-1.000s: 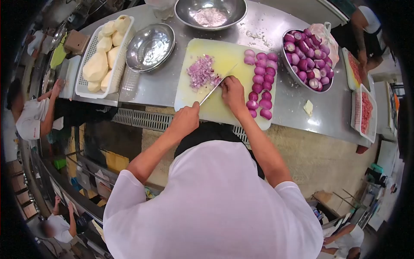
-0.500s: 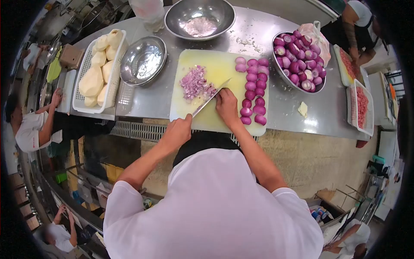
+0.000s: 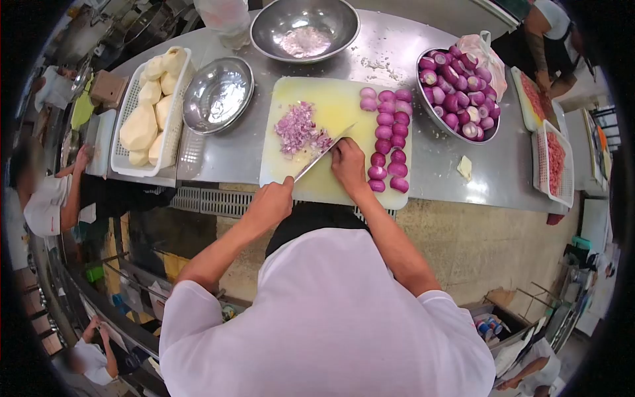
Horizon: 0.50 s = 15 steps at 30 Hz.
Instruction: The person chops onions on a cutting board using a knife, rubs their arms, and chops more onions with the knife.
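My left hand [image 3: 270, 204] is closed round the handle of a knife [image 3: 315, 161], whose blade slants up and right over the pale cutting board [image 3: 331, 188]. Against the blade's right side, my right hand [image 3: 348, 161] has its fingers curled and pressed together; whatever they hold is hidden. A pile of chopped purple onion [image 3: 296, 128] lies left of the blade. Peeled onion pieces [image 3: 399, 169] line the board's right side in two columns. Beyond the board's right edge stands a metal bowl [image 3: 493, 135] full of peeled purple onions [image 3: 460, 92].
A white basket [image 3: 173, 135] of large peeled roots and a metal bowl [image 3: 218, 96] stand at left. Another bowl [image 3: 305, 20] with chopped pieces is behind the board. A scrap [image 3: 465, 168] lies at right, near a basket of minced meat [image 3: 554, 164]. Several co-workers stand around.
The view has shifted, so the board and bowls appear lower and further left. Both hands keep nearly the same place on the board, with the knife still in my left hand.
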Each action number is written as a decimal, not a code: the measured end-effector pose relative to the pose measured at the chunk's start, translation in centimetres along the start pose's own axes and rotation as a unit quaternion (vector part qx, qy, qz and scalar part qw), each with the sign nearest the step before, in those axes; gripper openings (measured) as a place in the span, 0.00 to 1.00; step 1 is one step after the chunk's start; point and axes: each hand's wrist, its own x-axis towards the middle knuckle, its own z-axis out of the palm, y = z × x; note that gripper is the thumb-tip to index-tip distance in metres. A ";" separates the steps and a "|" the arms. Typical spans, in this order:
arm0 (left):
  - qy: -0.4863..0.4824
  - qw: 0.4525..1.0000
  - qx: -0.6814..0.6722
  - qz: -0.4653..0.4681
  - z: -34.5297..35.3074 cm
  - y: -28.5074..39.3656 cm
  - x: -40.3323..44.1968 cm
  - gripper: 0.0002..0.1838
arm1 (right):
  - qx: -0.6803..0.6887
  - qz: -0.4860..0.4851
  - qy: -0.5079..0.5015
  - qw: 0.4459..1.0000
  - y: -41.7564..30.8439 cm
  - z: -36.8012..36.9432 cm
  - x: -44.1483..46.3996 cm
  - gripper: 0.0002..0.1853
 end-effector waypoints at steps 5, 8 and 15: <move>0.034 0.999 -0.032 0.002 0.2 -0.3 -0.1 0.07 | -0.029 0.000 -0.016 0.999 0.2 0.1 0.0 0.05; 0.042 0.999 -0.013 -0.017 0.5 -0.4 0.1 0.07 | -0.045 -0.016 -0.015 0.999 -0.5 0.0 0.4 0.06; 0.057 0.997 -0.045 -0.024 1.0 -0.3 0.0 0.06 | -0.002 0.030 -0.045 0.999 -0.3 0.3 1.2 0.06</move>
